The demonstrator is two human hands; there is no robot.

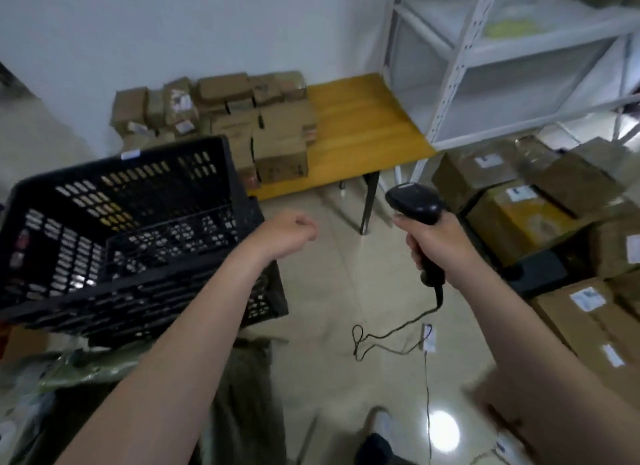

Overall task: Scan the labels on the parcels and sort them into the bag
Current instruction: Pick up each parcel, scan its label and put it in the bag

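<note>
Right grip (440, 246) is clamped round the handle of the scanner (414, 201). Its cable (391, 333) trails down to the floor between my arms. Left grip (291, 232) hangs in the air just past the corner of the black crate (121, 222), with the fingers curled in on nothing I can see.

The parcels lie in two lots. One pile (277, 142) sits on the yellow surface (363, 129) against the wall, ahead and to the left, beyond the crate and well apart from both grips. The other stack (519, 222) stands on my right, just beside the scanner hand, with white labels facing up.

The scanner's long axis runs from the handle near me up to its head. The head points forward and slightly left, away from that right stack. I judge the near labels call for a swing of the head to the right and down. The free left grip is the nearer one for lifting from the surface pile.

Crumpled green material (86, 364) lies under the crate at lower left. It may be the bag, but I cannot tell.
</note>
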